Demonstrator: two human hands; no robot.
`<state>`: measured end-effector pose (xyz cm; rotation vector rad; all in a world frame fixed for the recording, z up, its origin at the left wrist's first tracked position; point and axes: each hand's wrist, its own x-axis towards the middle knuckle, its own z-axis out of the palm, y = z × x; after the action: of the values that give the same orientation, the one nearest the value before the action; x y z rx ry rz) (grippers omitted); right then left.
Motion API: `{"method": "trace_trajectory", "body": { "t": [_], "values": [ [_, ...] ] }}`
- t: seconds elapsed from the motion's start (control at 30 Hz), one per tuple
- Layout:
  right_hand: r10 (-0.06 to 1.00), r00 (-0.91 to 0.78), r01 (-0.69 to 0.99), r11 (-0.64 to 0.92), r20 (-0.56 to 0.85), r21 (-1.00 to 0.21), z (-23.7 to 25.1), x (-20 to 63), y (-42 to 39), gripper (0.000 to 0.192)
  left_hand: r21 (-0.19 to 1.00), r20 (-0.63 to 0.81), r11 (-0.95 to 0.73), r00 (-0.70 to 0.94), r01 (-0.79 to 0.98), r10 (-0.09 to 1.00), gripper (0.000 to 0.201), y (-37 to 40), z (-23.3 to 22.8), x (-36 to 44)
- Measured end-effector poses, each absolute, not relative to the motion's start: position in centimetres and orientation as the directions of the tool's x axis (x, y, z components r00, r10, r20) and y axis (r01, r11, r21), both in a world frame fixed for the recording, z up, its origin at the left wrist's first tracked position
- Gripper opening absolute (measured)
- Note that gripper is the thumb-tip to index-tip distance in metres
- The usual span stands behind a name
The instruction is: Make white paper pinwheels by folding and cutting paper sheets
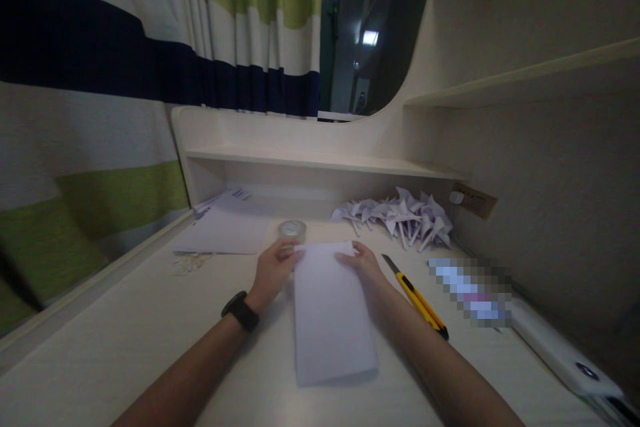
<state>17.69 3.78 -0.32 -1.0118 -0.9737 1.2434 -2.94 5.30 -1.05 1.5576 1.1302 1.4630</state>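
A folded sheet of white paper point(333, 313) is held above the desk, its long side running toward me. My left hand point(277, 271) pinches its far left corner, thumb on top. At the far right corner my right hand point(364, 263) grips the same sheet between thumb and fingers. Just beyond my left hand stands a roll of clear tape point(292, 229). A yellow utility knife point(420, 300) with its blade showing lies to the right of my right hand, beside the forearm.
Several paper pinwheels point(400, 217) are heaped at the back right. A stack of white paper point(227, 223) lies back left, with rubber bands point(191, 263) at its near edge. A blurred-out screen point(467, 290) and a white case point(555, 347) line the right side. A low shelf point(300, 159) spans the back.
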Motion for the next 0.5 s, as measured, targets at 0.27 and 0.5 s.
{"method": "trace_trajectory", "body": {
  "t": [0.27,0.5],
  "values": [
    [0.996,0.086,-0.277,0.045,0.022,-0.960,-0.53,17.72,4.06,0.047,0.933,0.346,-0.342,-0.016,0.113,0.938,0.032,5.18,-0.90,-2.84],
    [0.996,0.081,-0.278,0.046,0.024,-0.960,-0.23,17.61,3.74,0.045,0.920,0.372,-0.367,-0.014,0.137,0.928,0.031,5.30,-1.05,-2.95]
  ]
}}
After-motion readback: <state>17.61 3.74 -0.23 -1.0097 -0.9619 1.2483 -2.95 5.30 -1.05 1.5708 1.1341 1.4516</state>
